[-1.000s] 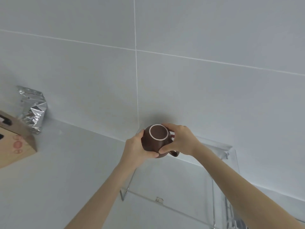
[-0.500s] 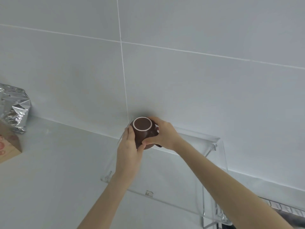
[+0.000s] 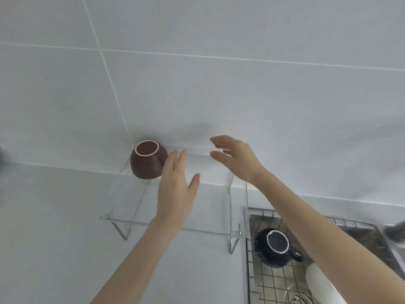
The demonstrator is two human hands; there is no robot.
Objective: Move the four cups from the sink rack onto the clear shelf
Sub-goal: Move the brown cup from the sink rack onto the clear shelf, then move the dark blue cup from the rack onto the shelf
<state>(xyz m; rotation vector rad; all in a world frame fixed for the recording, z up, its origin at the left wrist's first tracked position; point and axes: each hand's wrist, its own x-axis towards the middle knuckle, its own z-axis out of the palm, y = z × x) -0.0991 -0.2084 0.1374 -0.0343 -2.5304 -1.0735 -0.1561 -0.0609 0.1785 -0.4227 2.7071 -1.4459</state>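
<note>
A brown cup (image 3: 147,160) stands upside down on the back left corner of the clear shelf (image 3: 210,224), against the tiled wall. My left hand (image 3: 176,187) hovers just right of it, fingers spread, holding nothing. My right hand (image 3: 235,157) is open above the shelf's back right part, apart from the cup. A black cup (image 3: 276,246) sits upside down on the wire sink rack (image 3: 271,281) at lower right, its handle pointing right. A white cup (image 3: 321,284) lies beside it, partly hidden under my right forearm.
The steel sink with its drain (image 3: 300,299) lies under the rack at the bottom right. A grey counter (image 3: 54,227) spreads left of the shelf. The white tiled wall (image 3: 219,95) rises right behind the shelf.
Both hands have let go of the brown cup, which now rests on the shelf. The hands have pulled back to the right, and the view has tilted down, showing the sink rack.
</note>
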